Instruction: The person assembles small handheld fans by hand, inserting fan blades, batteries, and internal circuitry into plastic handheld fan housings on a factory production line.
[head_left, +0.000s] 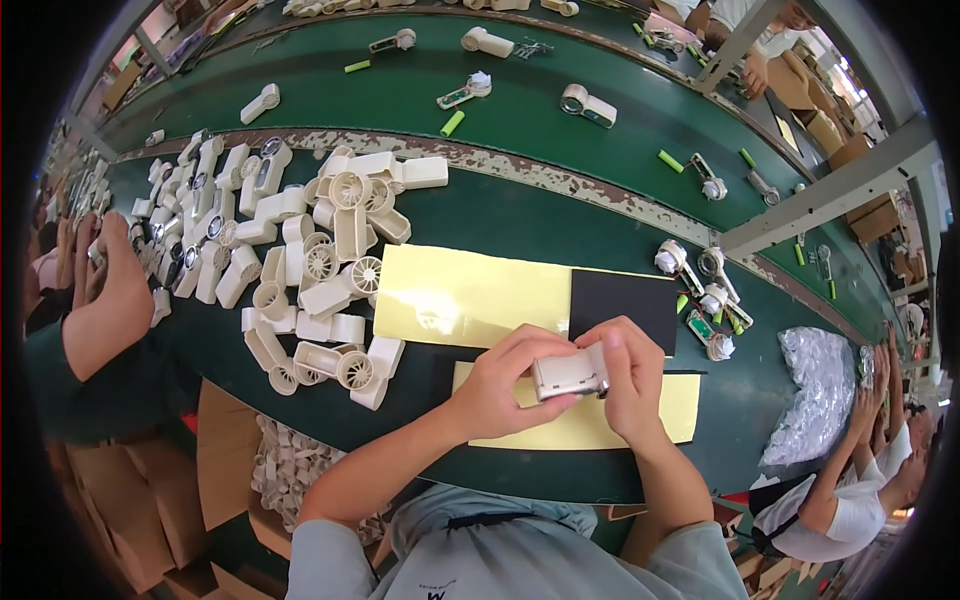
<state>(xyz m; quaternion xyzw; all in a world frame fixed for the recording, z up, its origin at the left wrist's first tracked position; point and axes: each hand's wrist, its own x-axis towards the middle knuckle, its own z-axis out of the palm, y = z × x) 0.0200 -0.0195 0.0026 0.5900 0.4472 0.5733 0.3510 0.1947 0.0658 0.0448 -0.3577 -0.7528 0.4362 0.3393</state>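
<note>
So a white casing (pixel 562 377) is being held in both hands, just above the near yellow sheet (pixel 680 405) on the green bench (pixel 730 410). Its left end is gripped by the left hand (pixel 492 388), fingers clamped around it; the right end is pinched by the right hand (pixel 630 388), thumb and fingers closed on it too. What's inside the casing can't be made out.

Just beyond, another yellow sheet (pixel 470 295) is laid out, with a black pad (pixel 622 308) at its right end. A big messy pile of off-white shells (pixel 350 230) is heaped to the left, some lying right against that sheet. Over on the right, a few wired assemblies (pixel 690 270) are bunched together, and a clear bag (pixel 808 395) is parked nearer the bench edge.
</note>
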